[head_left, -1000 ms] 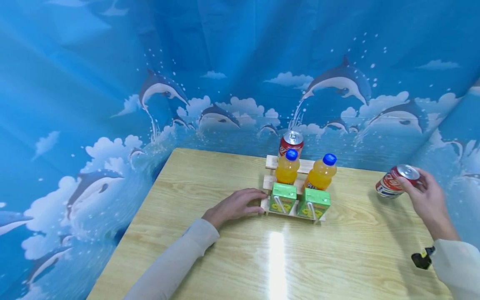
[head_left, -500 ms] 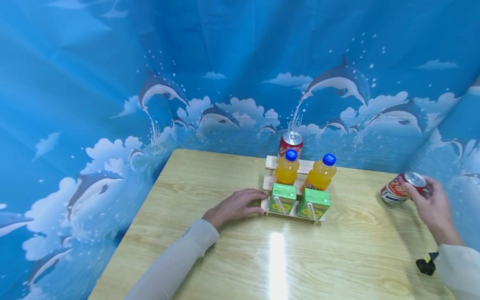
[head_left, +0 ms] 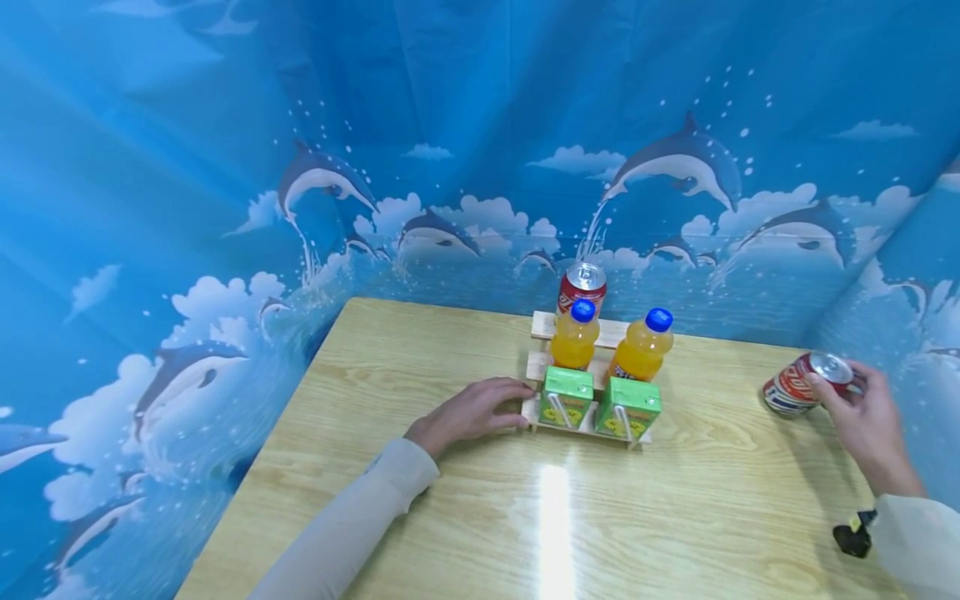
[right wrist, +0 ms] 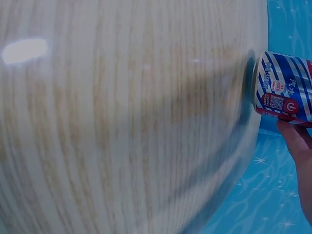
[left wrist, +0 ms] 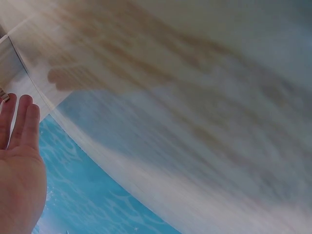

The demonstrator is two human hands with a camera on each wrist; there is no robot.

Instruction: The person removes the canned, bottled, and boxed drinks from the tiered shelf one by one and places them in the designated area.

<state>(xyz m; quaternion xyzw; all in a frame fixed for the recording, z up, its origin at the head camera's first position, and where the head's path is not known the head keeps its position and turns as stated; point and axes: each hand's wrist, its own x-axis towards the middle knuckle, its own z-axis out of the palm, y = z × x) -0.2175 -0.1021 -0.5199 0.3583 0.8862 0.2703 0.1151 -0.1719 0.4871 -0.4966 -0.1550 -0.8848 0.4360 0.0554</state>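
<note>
At the right of the table my right hand (head_left: 870, 421) grips a red and white soda can (head_left: 797, 385), thumb across its near side. Its base is close to the tabletop; whether it touches, I cannot tell. In the right wrist view the can (right wrist: 285, 87) shows blue and white stripes. My left hand (head_left: 472, 410) rests with its fingertips against the left side of a small wooden tiered rack (head_left: 538, 325); its fingers (left wrist: 30, 122) look extended. The rack bears another red can (head_left: 581, 287) on top, orange drink bottles (head_left: 641, 350) mid-level, green juice boxes (head_left: 628, 408) in front.
The wooden table (head_left: 450, 517) reaches back to a blue dolphin-print curtain (head_left: 465, 125), which also hangs at both sides. A small black object (head_left: 852, 537) is beside the right sleeve. Tabletop lies between the rack and the held can.
My right hand has carried the can slightly to the right and toward me, mostly in the first half second. The left hand and the loaded rack have kept their places.
</note>
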